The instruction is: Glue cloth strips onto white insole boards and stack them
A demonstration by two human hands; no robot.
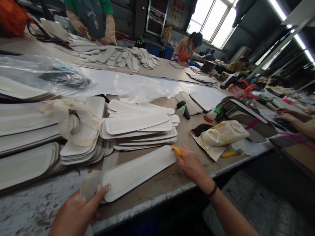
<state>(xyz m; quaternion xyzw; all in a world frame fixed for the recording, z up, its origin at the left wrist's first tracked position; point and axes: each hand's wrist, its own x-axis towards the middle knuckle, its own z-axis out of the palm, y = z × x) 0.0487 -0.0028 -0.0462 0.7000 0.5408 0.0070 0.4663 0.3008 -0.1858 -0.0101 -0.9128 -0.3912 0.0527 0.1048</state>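
Note:
A long white panel with rounded ends [141,172] lies slanted near the table's front edge, with the edge of another showing under it. At its near left end is my left hand [79,208], closed around a pale, bent flat piece [90,184]. The left thumb presses on the panel's rounded corner; most of the other fingers are hidden. At the panel's far right end my right hand [190,162] grips a slim yellow tool [177,151], whose working end I cannot make out. Just behind the panel rises a stack of similar white panels [138,124].
More panel stacks [19,161] fill the left, a cream cloth [69,120] draped over one. To the right are a stained plastic container [225,132], a yellow-handled brush [231,154] and small bottles [211,115]. Co-workers [91,16] stand across the table.

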